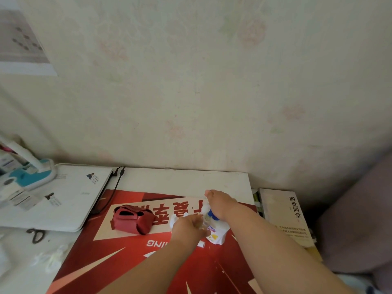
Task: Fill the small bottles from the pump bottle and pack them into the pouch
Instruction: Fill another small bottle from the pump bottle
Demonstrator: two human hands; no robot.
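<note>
On the left of the worktop (pixel 174 179) a teal lamp (pixel 31 175), a closed white laptop (pixel 63 198) and a pair of scissors (pixel 36 234) are seen. A red poster (pixel 131 262) with pale lettering is spread over the middle, and the red pouch (pixel 132 219) is set on it, glossy, crumpled and lying open towards the viewer, left of both hands and apart from them.

The left hand (pixel 186 227) is reached forward from the lower edge, forearm bare and knuckles up. Its fingers are curled round a small bottle (pixel 204 223), clear and blurred, which is held just beside the pump bottle (pixel 213 233). Something small and white (pixel 175 219) is partly hidden behind this hand; what it is cannot be told.

The pump bottle stands on the poster; a white body, a coloured label and a blue collar are shown. The right hand (pixel 220 205) is laid palm down over its top, wrist higher than the fingers. Whether the pump head is gripped or only pressed cannot be told, since the fingers are hidden. The two hands are close together but not touching.

At the far right a pale book (pixel 284 217) lies beside the worktop's edge.
</note>
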